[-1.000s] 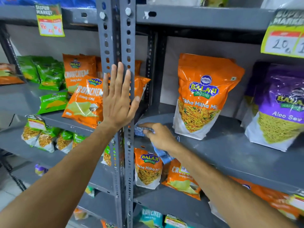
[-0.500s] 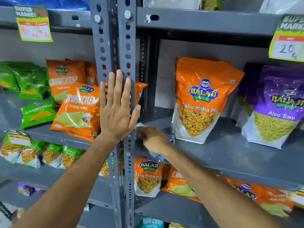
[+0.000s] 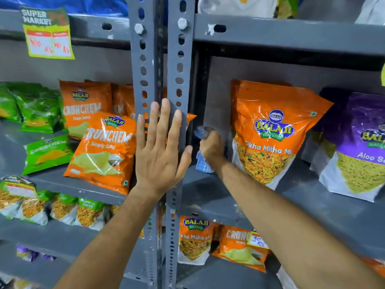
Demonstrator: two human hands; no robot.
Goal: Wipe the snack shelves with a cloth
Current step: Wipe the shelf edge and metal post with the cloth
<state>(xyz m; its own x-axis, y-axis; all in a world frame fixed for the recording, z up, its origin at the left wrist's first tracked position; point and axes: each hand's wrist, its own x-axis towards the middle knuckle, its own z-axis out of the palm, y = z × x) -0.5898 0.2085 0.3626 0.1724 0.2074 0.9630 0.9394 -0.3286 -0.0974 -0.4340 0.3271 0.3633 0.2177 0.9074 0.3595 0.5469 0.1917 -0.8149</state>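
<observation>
I'm in a small grocery shop: grey slotted steel racks (image 3: 179,65) stocked with Balaji snack packets (image 3: 270,130), and a "Super Market" price tag (image 3: 46,33).

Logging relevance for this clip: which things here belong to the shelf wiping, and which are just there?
In the job:
- right hand gripping the blue cloth
- grey shelf being wiped
- left hand flat on the upright post

Just there:
- Tikha Mitha bag
- purple Aloo Sev bag
- Crunchem packet
- price tag
</observation>
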